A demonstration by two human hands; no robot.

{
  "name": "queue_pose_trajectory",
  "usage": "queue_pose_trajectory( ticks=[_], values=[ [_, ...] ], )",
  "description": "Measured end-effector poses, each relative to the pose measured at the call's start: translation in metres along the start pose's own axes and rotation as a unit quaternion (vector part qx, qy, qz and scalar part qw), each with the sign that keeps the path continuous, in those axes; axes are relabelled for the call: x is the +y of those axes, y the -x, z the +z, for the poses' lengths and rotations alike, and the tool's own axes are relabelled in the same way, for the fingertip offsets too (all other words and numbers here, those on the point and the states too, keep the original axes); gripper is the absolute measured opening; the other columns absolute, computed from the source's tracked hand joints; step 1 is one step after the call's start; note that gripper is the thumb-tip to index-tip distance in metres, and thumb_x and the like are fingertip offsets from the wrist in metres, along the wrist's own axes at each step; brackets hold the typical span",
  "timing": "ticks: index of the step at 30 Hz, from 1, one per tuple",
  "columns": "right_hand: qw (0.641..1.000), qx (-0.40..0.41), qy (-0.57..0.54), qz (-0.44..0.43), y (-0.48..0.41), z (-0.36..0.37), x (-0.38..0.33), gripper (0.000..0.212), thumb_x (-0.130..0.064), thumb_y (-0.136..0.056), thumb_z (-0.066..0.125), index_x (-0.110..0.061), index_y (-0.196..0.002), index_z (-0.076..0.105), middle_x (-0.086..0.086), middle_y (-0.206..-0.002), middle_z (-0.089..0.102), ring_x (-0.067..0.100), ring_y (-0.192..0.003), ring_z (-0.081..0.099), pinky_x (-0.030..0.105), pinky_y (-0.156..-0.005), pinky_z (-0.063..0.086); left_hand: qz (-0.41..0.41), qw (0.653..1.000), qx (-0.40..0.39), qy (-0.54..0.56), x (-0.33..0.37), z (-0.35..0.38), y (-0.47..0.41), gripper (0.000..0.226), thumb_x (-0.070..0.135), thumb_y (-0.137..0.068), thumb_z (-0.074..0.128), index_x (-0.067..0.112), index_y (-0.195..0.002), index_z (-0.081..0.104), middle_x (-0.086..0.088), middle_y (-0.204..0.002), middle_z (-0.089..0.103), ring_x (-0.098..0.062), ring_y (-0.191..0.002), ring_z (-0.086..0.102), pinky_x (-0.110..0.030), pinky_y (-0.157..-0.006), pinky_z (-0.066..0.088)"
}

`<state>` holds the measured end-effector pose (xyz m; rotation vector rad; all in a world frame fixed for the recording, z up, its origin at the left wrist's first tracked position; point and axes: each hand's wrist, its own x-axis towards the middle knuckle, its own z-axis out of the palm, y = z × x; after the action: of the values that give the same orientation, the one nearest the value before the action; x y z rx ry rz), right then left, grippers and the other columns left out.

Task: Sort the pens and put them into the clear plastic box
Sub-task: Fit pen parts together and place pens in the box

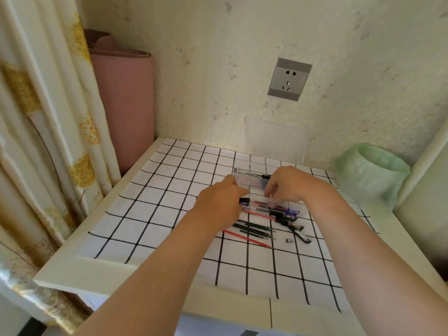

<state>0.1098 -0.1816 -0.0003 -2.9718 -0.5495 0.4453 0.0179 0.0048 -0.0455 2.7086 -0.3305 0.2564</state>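
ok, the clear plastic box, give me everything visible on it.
The clear plastic box is a shallow, see-through rectangular tray, open-topped, flat on the checked cloth near the wall. At least one pen with a black end lies inside along its far side. The left hand meets its left edge, the right hand its near right; grip unclear.

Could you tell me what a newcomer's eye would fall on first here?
The left hand and right hand meet over a clear plastic box at the middle of the black-gridded white tablecloth. Just nearer the camera lies a loose scatter of red, black and blue pens; a grey wall socket sits above.
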Motion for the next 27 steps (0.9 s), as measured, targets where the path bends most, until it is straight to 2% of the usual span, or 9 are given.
queue_pose_trajectory(
  ticks=[4,7,9,14,22,27],
  values=[
    [1.000,0.018,0.019,0.002,-0.0024,0.0024,-0.0015,0.021,-0.012,-0.082,0.073,-0.028,-0.094,0.078,-0.009,-0.094,0.070,0.013,-0.089,0.064,0.024,-0.080,0.049,-0.007,1.000,-0.007,0.003,0.0007,-0.0010,-0.0010,0.041,0.033,-0.096,0.059,0.031,-0.136,0.054,0.004,-0.124,0.047,-0.017,-0.104,0.056,-0.031,-0.083,0.050],
    [0.998,0.041,0.052,0.003,-0.0033,0.0079,-0.0009,0.024,-0.010,-0.083,0.066,-0.028,-0.094,0.079,-0.006,-0.097,0.073,0.017,-0.087,0.066,0.032,-0.086,0.055,-0.012,1.000,-0.009,0.002,0.0011,-0.0009,-0.0005,0.042,0.033,-0.096,0.058,0.032,-0.137,0.053,0.003,-0.125,0.047,-0.018,-0.105,0.056,-0.031,-0.084,0.050],
    [0.997,0.047,0.067,0.004,-0.0026,0.0095,-0.0003,0.023,-0.012,-0.082,0.066,-0.029,-0.093,0.079,-0.006,-0.095,0.073,0.018,-0.085,0.066,0.035,-0.085,0.056,-0.014,1.000,-0.008,0.000,0.0016,-0.0003,0.0000,0.043,0.034,-0.096,0.058,0.032,-0.138,0.052,0.003,-0.126,0.047,-0.017,-0.105,0.056,-0.030,-0.082,0.049],
    [0.994,0.061,0.089,0.002,0.0009,0.0093,0.0009,0.020,-0.018,-0.082,0.068,-0.031,-0.092,0.078,-0.009,-0.092,0.073,0.016,-0.082,0.066,0.033,-0.079,0.056,-0.017,1.000,-0.011,-0.002,0.0021,-0.0006,-0.0002,0.044,0.036,-0.096,0.057,0.033,-0.139,0.050,0.004,-0.125,0.047,-0.017,-0.103,0.055,-0.030,-0.081,0.049],
    [0.992,0.081,0.100,-0.015,0.0028,0.0098,0.0036,0.025,-0.015,-0.084,0.062,-0.032,-0.096,0.073,-0.009,-0.096,0.069,0.018,-0.086,0.064,0.032,-0.075,0.054,-0.018,1.000,-0.023,-0.007,0.0044,-0.0019,-0.0005,0.043,0.038,-0.096,0.056,0.032,-0.139,0.051,0.003,-0.127,0.047,-0.018,-0.107,0.055,-0.035,-0.087,0.051],
    [0.990,0.086,0.113,-0.013,0.0035,0.0097,0.0034,0.019,-0.018,-0.081,0.063,-0.035,-0.083,0.072,-0.011,-0.089,0.070,0.015,-0.083,0.063,0.029,-0.070,0.052,-0.022,0.999,-0.028,-0.009,0.0038,-0.0018,0.0001,0.044,0.038,-0.097,0.056,0.032,-0.139,0.050,0.004,-0.127,0.047,-0.018,-0.107,0.055,-0.035,-0.087,0.051]
  ],
)
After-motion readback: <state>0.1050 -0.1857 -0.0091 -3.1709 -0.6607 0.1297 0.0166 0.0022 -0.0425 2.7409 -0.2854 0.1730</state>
